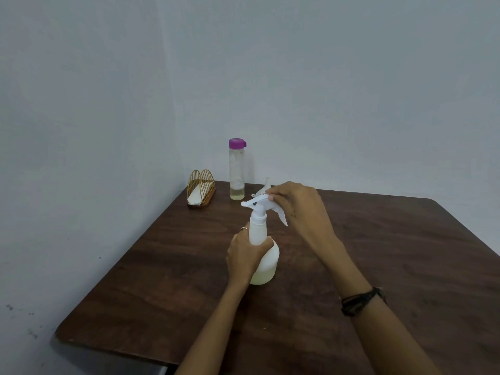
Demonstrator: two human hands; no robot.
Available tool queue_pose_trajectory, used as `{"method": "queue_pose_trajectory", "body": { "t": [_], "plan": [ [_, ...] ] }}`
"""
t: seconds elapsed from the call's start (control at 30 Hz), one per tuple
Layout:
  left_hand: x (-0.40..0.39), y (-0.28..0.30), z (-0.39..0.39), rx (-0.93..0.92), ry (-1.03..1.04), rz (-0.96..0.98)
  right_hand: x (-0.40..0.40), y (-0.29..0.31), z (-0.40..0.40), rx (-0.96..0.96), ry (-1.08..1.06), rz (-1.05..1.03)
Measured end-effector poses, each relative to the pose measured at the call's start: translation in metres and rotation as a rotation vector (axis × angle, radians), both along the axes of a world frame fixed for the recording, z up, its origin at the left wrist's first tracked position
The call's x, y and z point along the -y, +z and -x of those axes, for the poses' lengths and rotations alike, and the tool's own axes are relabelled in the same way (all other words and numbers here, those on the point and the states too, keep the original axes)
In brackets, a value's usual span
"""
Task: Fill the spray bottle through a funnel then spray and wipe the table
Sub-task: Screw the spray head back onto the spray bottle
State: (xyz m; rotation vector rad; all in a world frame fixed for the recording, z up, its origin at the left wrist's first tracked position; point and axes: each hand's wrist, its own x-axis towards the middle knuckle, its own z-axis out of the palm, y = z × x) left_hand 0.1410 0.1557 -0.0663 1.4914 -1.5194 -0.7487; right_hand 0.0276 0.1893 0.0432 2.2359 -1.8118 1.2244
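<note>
Holding spray bottle (263,255) upright on worktop (378,253), approx centre, slightly toward far side. Left hand (244,257) wrapped round bottle's shoulder/neck, fingers curled on it. Right hand (296,204) up at spray head (259,203), fingers pinching it from the right; trigger hangs down below the hand. Head sits on/at bottle neck. Can't tell if it's being screwed on or off.

Other items: clear bottle w/ purple cap (237,169) at far edge of worktop, only a little yellowish liquid left at bottom. Funnel (266,185) just behind right hand, mostly hidden. Wire napkin holder (201,188) w/ white napkin, far left corner.

Judgement: white bottle looks tinted in lower part, clear bottle nearly drained, funnel set aside → filling prob. done, head going back on.

To do it well: keep left hand firm & low so bottle doesn't twist or tip; turn the collar, not the nozzle/trigger; start threads square, no forcing; dip tube straight down inside. Snug, not overtight. Check seal before spraying, else leak at neck.
</note>
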Motion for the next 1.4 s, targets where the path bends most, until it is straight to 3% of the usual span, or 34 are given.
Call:
{"method": "queue_pose_trajectory", "body": {
  "t": [0.17,0.63,0.87,0.93,1.03,1.23,1.4],
  "plan": [
    [0.003,-0.003,0.001,-0.010,0.002,0.009,-0.003,0.010,0.004,0.038,-0.088,-0.094],
    [-0.001,0.001,0.001,0.039,0.011,0.026,0.005,0.030,-0.030,-0.119,0.031,-0.216],
    [0.000,0.000,-0.001,0.032,-0.012,0.012,0.007,0.033,-0.002,0.287,0.262,-0.517],
    [0.000,0.001,-0.001,0.026,-0.012,0.006,0.012,0.021,0.007,0.281,0.293,-0.582],
    [-0.002,0.001,-0.001,0.012,-0.014,0.010,0.020,-0.002,0.010,0.190,0.252,-0.521],
    [-0.004,0.003,-0.002,0.011,-0.005,-0.012,0.025,-0.023,0.003,0.321,0.371,-0.519],
    [-0.003,0.003,-0.001,0.025,0.002,-0.014,0.031,-0.040,0.008,0.408,0.353,-0.478]
  ]
}}
